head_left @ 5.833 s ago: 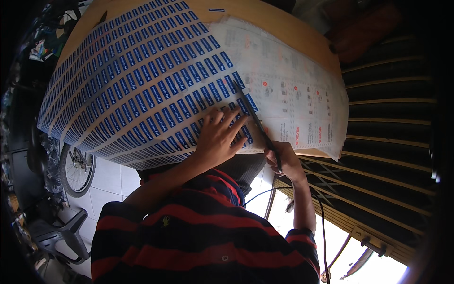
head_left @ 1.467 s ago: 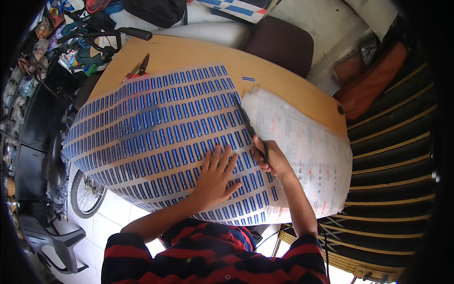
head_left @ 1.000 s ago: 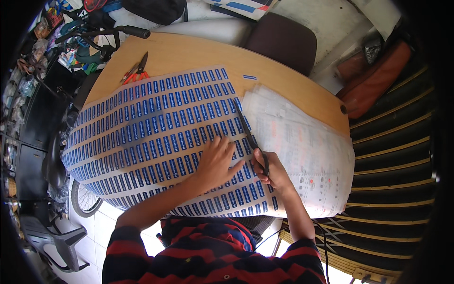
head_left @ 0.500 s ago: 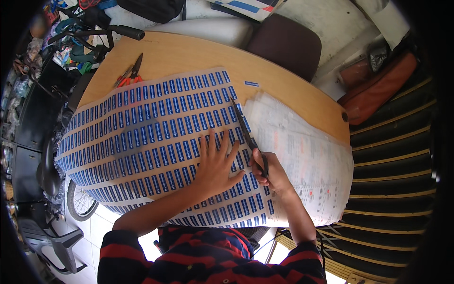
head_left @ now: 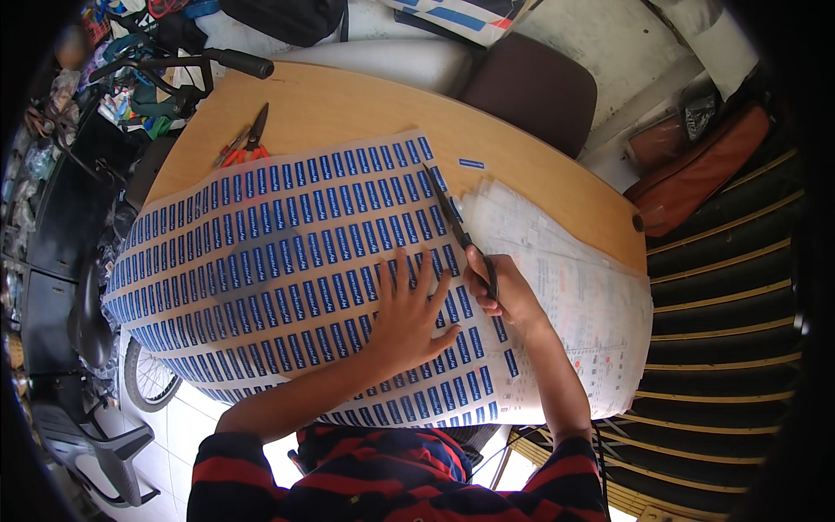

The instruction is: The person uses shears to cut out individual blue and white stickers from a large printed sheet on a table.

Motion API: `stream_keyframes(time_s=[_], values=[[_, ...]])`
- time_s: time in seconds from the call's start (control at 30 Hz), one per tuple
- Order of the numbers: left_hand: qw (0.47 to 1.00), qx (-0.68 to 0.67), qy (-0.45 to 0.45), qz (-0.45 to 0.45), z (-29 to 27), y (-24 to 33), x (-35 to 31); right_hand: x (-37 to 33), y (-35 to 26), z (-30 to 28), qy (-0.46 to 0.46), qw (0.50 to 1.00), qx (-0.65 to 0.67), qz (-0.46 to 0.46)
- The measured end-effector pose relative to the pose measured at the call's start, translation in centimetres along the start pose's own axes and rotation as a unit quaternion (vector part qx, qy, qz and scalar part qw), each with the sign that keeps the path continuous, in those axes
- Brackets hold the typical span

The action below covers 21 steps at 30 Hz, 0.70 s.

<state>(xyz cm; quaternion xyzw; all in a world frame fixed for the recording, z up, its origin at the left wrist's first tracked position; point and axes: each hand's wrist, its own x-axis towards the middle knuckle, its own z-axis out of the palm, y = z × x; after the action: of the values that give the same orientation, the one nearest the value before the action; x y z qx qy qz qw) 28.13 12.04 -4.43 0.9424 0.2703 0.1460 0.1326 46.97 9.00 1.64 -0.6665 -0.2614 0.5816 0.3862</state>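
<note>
My right hand [head_left: 507, 291] is closed around the handles of black scissors [head_left: 454, 219]. Their blades point away from me along the right side of a large translucent sheet of blue labels [head_left: 287, 252], and the tip reaches near its far right corner. Spread fingers of my left hand [head_left: 410, 304] lie flat on this sheet, just left of the scissors. A narrow strip of labels [head_left: 511, 361] hangs along the sheet's right edge near my right wrist. Beyond the sheet, one small blue label [head_left: 471, 163] lies alone on the wooden table [head_left: 348, 96].
Orange-handled scissors [head_left: 250, 143] lie at the table's far left. White printed sheets [head_left: 591, 304] are stacked on the right. A dark brown chair [head_left: 531, 91] stands behind the table, a bicycle handlebar [head_left: 235, 61] at the far left, and a slatted metal gate [head_left: 722, 322] at right.
My right hand and the scissors have moved a little farther away from me along the sheet's right edge. My left hand stays spread on the sheet. The whole view has shifted slightly.
</note>
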Motion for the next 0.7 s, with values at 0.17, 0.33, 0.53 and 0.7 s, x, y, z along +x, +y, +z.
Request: stream_keyframes(time_s=[0.17, 0.33, 0.53, 0.7], values=[[1.0, -0.002, 0.001, 0.002, 0.0, 0.0, 0.0, 1.1, -0.8, 0.3, 0.008, 1.0, 0.0, -0.007], [1.0, -0.012, 0.0, 0.0, -0.1, -0.1, 0.0, 2.5, -1.3, 1.2, 0.005, 1.0, 0.02, -0.014], [1.0, -0.014, -0.002, -0.002, -0.1, -0.2, -0.1, 3.2, -1.7, 2.0, 0.018, 1.0, 0.02, -0.011], [1.0, -0.007, -0.002, 0.001, 0.0, -0.3, -0.2, 4.2, -2.3, 2.0, 0.013, 1.0, 0.011, -0.011]])
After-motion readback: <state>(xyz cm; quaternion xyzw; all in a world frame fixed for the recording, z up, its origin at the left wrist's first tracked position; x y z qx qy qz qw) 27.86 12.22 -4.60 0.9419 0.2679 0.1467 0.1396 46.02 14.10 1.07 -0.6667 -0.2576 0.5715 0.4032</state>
